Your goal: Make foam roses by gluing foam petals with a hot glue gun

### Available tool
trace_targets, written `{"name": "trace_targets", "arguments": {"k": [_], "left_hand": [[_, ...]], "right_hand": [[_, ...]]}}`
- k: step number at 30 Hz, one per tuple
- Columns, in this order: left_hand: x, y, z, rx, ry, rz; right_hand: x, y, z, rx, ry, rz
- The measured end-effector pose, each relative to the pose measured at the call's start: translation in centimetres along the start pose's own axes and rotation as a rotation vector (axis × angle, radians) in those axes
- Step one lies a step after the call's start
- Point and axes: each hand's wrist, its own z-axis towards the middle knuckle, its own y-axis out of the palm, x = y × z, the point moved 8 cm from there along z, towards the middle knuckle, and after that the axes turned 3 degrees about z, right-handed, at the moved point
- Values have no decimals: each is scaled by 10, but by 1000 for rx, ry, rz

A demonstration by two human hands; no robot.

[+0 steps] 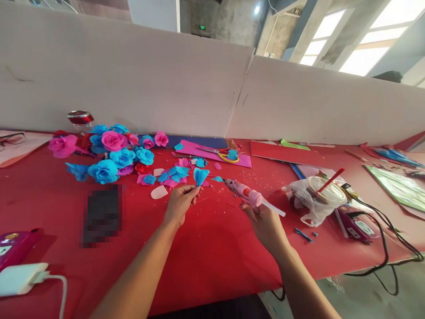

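The red-covered desk [212, 257] bears blue and pink paper roses [109, 157] toward its far left corner, with loose blue and pink paper petals [172, 173] beside them. Yellow-handled scissors [222, 153] lie on a pink paper sheet [191, 148] at the far edge. A white charger block [20, 278] sits at the near left corner.

Head-worn camera faces forward and down — close above left hand [179, 204] and right hand [265, 223], flat red table [212, 261] beyond.

Craft workshop in an unfinished industrial hall: long red-covered table [206, 248] with paper flowers [109, 155], cut petals [172, 173], scissors [222, 153], white partition boards [133, 79], bare concrete beams [305, 40] overhead.
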Motion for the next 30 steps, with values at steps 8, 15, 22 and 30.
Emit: {"name": "trace_targets", "arguments": {"k": [8,15,22,30], "left_hand": [[17,12,-8,-160,58,-218],[23,25,-16,-262,89,-175],[6,-18,5,106,-20,-26],[9,-14,2,91,66,223]], "right_hand": [[45,11,-16,-155,312,111],[40,20,-19,-189,262,55],[46,-1,-19,-87,369,225],[9,12,-15,-63,152,138]]}}
